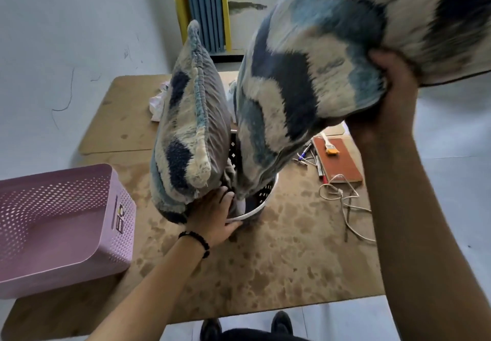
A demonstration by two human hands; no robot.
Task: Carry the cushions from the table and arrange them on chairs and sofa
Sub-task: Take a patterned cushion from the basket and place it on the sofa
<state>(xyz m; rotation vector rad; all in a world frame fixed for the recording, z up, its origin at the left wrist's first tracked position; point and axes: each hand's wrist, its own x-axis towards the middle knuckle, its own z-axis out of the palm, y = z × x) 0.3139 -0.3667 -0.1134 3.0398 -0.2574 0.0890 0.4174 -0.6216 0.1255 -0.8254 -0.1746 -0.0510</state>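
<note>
Blue, navy and cream plush cushions stand on end in a black perforated basket [261, 194] with a white rim, on the stained wooden table [279, 261]. The left cushion [188, 128] is upright. The middle cushion [287, 101] leans right, its upper end against my right hand [390, 88]. That hand is raised and grips the lower edge of a third cushion [385, 8] held high at the top right. My left hand [212, 213] is low, beneath the left cushion's bottom corner, fingers and thumb closed around the basket's rim.
A pink perforated bin [61, 223] lies on its side at the table's left. Right of the basket lie an orange-brown notebook [338, 162] with a small brush [329, 146], pens and a loose cord [345, 202]. White crumpled cloth [156, 104] sits behind. My feet [281, 322] are at the near edge.
</note>
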